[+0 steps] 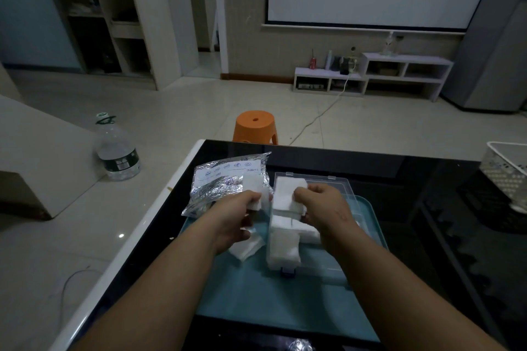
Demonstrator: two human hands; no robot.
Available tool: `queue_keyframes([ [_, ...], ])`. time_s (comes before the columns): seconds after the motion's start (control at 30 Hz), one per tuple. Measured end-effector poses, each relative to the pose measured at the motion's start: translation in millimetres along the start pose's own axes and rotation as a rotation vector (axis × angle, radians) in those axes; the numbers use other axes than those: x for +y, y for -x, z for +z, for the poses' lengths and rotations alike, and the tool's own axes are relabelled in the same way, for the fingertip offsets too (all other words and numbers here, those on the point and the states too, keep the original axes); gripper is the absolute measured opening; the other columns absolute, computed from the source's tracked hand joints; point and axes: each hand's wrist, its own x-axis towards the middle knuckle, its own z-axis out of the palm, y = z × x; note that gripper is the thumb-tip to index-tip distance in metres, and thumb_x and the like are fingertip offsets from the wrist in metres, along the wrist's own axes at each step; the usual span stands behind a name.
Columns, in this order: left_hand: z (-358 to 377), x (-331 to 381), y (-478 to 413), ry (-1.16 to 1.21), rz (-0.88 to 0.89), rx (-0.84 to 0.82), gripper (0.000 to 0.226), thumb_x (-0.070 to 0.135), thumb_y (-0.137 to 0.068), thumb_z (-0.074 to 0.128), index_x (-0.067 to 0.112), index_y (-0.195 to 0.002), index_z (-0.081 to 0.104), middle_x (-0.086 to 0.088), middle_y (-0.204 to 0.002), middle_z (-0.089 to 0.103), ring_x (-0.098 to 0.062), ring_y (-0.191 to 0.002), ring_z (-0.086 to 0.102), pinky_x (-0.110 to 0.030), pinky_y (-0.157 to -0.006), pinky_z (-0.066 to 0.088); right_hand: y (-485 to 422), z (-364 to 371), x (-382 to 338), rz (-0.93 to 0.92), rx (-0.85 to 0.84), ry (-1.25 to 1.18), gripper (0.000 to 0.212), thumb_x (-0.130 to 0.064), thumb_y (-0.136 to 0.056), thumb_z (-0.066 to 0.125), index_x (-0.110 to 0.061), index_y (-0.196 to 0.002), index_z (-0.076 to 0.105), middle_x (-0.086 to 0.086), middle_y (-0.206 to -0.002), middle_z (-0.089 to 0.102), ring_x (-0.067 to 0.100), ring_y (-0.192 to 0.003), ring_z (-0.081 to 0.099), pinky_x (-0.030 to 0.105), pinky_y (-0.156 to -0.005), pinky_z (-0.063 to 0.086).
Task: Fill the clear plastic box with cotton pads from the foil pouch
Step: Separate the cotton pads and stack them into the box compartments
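Your right hand (322, 205) is over the far end of the clear plastic box (322, 259), fingers curled down over a thick stack of cotton pads (286, 194) and pinching it against the thumb. Your left hand (233, 216) sits just beside the box's left wall, fingers curled round a smaller wad of pads (258, 201). The box stands on the teal tray (256, 302), toward the tray's far right, with its lid (340, 186) thrown open away from you and its blue latch (288, 272) facing you. The tray lies by the left edge of the black glass table (427, 236). The foil pouch (225, 182) lies across the tray's far left corner and spills onto the table. The left side of the box already holds packed pads (285, 251) from the near wall upward, and they look uneven, one block lying askew over another. Your right hand and wrist cover the right side, so I cannot tell how full it is. The step in hand looks to be seating the right-hand stack. Bring it down square to the far wall with its edges lined up to the pads below, then flatten your fingers and press it level before letting go. These pads are light and springy, so a stack released from one corner will likely fan out or ride up over the rim. Once it sits flat, feed in the left-hand wad beside it, not on top. A few loose pads (245, 248) lie on the tray under your left wrist, against the box's left wall; gather those last.
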Motion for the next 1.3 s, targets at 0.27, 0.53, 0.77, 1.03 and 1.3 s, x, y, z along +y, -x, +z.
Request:
queue_keyframes([
  [0.27,3,0,3,0.065,0.034,-0.039,0.01,0.007,-0.095,0.055,0.003,-0.103,0.06,-0.015,-0.092,0.066,-0.025,-0.076,0.066,-0.037,-0.064,0.059,-2,-8,-8,0.134,-0.009,-0.203,0.005,-0.009,-0.087,0.057,-0.007,-0.091,0.059,0.017,-0.107,0.059,0.034,-0.102,0.06,0.036,-0.079,0.052],
  [0.53,5,2,10,-0.121,0.1,-0.183,0.028,0.006,-0.092,0.06,0.009,-0.118,0.053,-0.019,-0.108,0.067,-0.027,-0.08,0.07,-0.026,-0.057,0.054,-2,-8,-5,0.193,-0.188,-0.375,0.016,-0.004,-0.089,0.055,-0.004,-0.105,0.055,0.023,-0.118,0.059,0.036,-0.106,0.063,0.036,-0.083,0.055],
  [0.77,7,1,14,-0.152,0.122,-0.322,0.039,-0.007,-0.087,0.059,0.01,-0.122,0.055,-0.016,-0.112,0.067,-0.024,-0.087,0.07,-0.028,-0.064,0.056,-2,-7,-3,0.117,-0.139,-0.119,0.011,-0.009,-0.084,0.06,-0.009,-0.095,0.064,0.015,-0.107,0.064,0.034,-0.1,0.06,0.036,-0.075,0.046],
  [1.03,6,2,6,-0.029,0.147,-0.141,0.009,-0.002,-0.093,0.056,0.001,-0.097,0.063,-0.018,-0.098,0.067,-0.027,-0.082,0.068,-0.035,-0.066,0.061,-6,-18,-9,0.086,-0.098,-0.237,0.011,-0.006,-0.087,0.057,-0.009,-0.097,0.059,0.021,-0.115,0.062,0.036,-0.109,0.06,0.038,-0.085,0.046],
  [1.3,6,1,2,-0.057,0.187,-0.053,0.011,0.001,-0.092,0.059,-0.003,-0.099,0.066,-0.018,-0.091,0.069,-0.024,-0.072,0.069,-0.034,-0.062,0.058,-6,-15,-8,0.056,-0.151,-0.012,0.01,-0.007,-0.085,0.059,-0.003,-0.092,0.064,0.015,-0.098,0.062,0.026,-0.084,0.052,0.029,-0.063,0.04],
])
